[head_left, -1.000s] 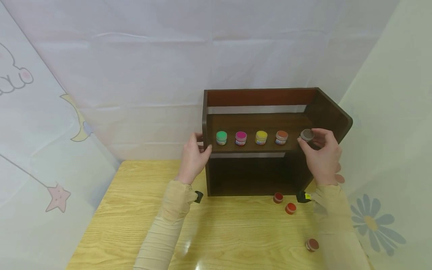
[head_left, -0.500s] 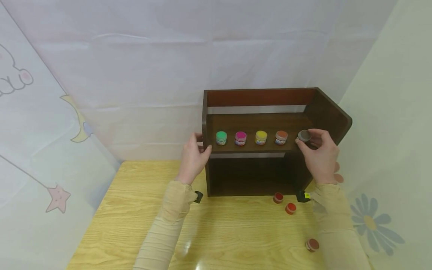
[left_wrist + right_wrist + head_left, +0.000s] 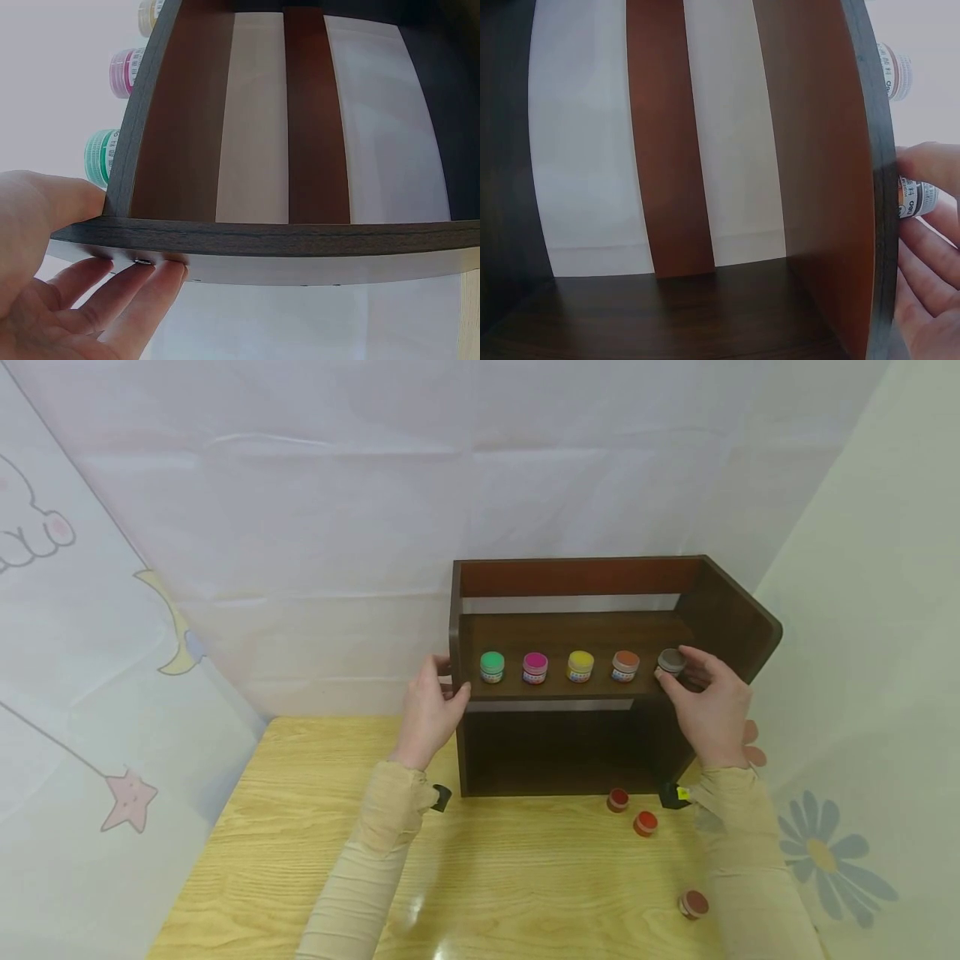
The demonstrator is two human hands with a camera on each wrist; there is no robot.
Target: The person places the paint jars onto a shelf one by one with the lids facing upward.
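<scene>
A small dark brown shelf rack (image 3: 570, 697) stands against the wall. On its upper board sits a row of paint jars: a green jar (image 3: 492, 667), a magenta jar (image 3: 535, 668), a yellow jar (image 3: 581, 667) and an orange-brown jar (image 3: 626, 666). At the row's right end my right hand (image 3: 712, 706) pinches a dark grey-lidded paint jar (image 3: 670, 662) between thumb and fingers; in the right wrist view this jar (image 3: 917, 198) is at the board's front edge. My left hand (image 3: 429, 710) grips the rack's left side panel (image 3: 262, 238), fingers against its outer face.
On the wooden table (image 3: 525, 877) are three more jars: a dark red jar (image 3: 618, 800) and a bright red jar (image 3: 646, 823) near the rack's foot, and a brown-red jar (image 3: 693, 904) further forward. Printed sheets cover the walls at the left, back and right (image 3: 847, 710).
My right hand has shifted slightly left with the grey-lidded jar, bringing it closer to the orange-brown one. The jar looks less tilted. My left hand has stayed on the panel.
</scene>
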